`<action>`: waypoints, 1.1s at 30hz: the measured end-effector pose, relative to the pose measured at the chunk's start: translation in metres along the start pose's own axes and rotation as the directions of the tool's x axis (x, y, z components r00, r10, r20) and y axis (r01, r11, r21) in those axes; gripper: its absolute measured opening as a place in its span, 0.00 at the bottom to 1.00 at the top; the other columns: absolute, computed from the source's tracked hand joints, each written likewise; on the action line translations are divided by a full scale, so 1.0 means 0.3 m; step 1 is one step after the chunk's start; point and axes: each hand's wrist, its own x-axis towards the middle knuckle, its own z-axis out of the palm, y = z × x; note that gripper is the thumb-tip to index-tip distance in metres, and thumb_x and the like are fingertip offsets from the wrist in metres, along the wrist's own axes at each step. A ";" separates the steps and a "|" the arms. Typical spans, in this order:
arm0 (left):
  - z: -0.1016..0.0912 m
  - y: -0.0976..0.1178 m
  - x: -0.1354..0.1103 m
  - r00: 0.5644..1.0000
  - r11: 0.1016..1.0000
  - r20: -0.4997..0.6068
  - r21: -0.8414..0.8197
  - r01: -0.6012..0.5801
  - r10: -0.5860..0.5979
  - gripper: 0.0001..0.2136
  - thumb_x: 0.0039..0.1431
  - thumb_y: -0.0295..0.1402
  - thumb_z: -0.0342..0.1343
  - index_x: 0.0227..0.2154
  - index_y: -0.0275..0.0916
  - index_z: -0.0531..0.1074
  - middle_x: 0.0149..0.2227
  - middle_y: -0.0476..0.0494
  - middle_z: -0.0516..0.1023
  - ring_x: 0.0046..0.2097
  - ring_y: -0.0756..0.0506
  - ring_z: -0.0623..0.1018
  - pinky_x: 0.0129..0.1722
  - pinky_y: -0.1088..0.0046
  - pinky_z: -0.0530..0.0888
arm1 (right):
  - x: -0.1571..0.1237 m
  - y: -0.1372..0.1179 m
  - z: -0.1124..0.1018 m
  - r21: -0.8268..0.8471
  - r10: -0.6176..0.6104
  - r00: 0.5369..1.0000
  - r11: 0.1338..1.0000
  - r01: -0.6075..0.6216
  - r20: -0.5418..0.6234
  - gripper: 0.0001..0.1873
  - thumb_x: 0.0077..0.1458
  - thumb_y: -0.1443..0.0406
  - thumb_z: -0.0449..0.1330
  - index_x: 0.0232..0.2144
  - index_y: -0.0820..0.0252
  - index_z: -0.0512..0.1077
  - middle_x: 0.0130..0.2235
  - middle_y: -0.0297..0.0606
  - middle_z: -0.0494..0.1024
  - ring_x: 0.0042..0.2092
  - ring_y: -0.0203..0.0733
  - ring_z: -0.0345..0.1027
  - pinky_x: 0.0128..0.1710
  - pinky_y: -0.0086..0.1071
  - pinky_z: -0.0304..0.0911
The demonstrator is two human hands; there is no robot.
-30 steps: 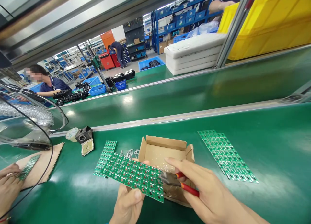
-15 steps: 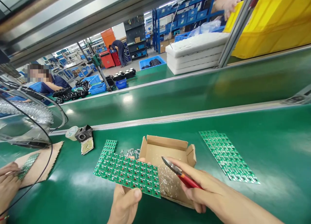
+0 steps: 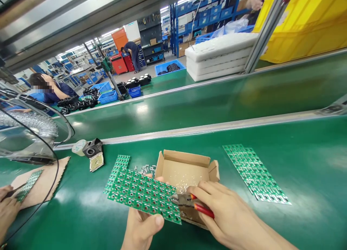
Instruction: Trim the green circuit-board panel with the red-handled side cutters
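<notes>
Box [image 3: 187, 158] of bits [image 3: 182, 187] beneath pliers [image 3: 186, 200]

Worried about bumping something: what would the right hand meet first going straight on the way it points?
Likely the green circuit board in the left hand; the red-handled cutters in the right hand appear to overlap its edge, but depth is unclear.

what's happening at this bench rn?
The left hand holds a green board panel up at a tilt, and the right hand has red-handled cutters with their tips at its right end. Behind is an open cardboard box with small pale bits inside. More panels lie to the right.
</notes>
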 end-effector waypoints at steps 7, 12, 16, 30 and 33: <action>-0.029 -0.020 -0.004 0.998 1.000 0.059 -0.011 0.000 0.001 0.40 0.45 0.33 0.72 0.61 0.46 0.62 0.59 0.42 0.72 0.60 0.31 0.71 0.56 0.51 0.74 | 0.000 0.001 -0.004 0.027 0.009 0.999 1.000 -0.010 0.039 0.11 0.58 0.69 0.51 0.40 0.56 0.71 0.35 0.36 0.70 0.34 0.40 0.63 0.34 0.34 0.56; -0.014 0.005 -0.005 0.993 0.999 0.116 0.048 0.011 -0.017 0.31 0.47 0.34 0.72 0.55 0.53 0.72 0.56 0.45 0.75 0.56 0.37 0.75 0.56 0.56 0.74 | 0.001 0.002 -0.006 0.065 0.022 0.998 0.998 -0.026 0.060 0.10 0.59 0.69 0.50 0.37 0.56 0.71 0.35 0.36 0.70 0.35 0.41 0.62 0.34 0.34 0.53; -0.007 0.010 -0.002 0.996 0.999 0.094 0.033 0.004 -0.007 0.31 0.45 0.33 0.72 0.54 0.51 0.73 0.55 0.44 0.75 0.56 0.38 0.76 0.55 0.60 0.75 | 0.005 -0.001 -0.016 0.073 0.023 0.998 0.997 -0.027 0.054 0.08 0.58 0.70 0.51 0.35 0.56 0.69 0.34 0.35 0.70 0.34 0.42 0.61 0.34 0.33 0.52; -0.033 -0.020 0.000 0.999 0.999 0.030 0.040 0.014 -0.015 0.48 0.42 0.34 0.73 0.64 0.44 0.52 0.55 0.39 0.73 0.58 0.31 0.73 0.58 0.49 0.72 | 0.000 0.009 -0.014 0.103 0.108 0.983 0.987 -0.124 0.146 0.09 0.57 0.69 0.48 0.33 0.58 0.68 0.33 0.36 0.69 0.33 0.40 0.59 0.33 0.33 0.48; -0.018 -0.012 -0.004 0.999 0.999 -0.005 0.037 0.037 -0.037 0.53 0.41 0.34 0.73 0.66 0.40 0.45 0.57 0.33 0.71 0.56 0.31 0.74 0.54 0.53 0.75 | 0.004 0.014 -0.015 0.085 0.149 0.973 0.982 -0.166 0.176 0.09 0.57 0.68 0.49 0.36 0.57 0.70 0.35 0.37 0.69 0.36 0.42 0.59 0.36 0.34 0.49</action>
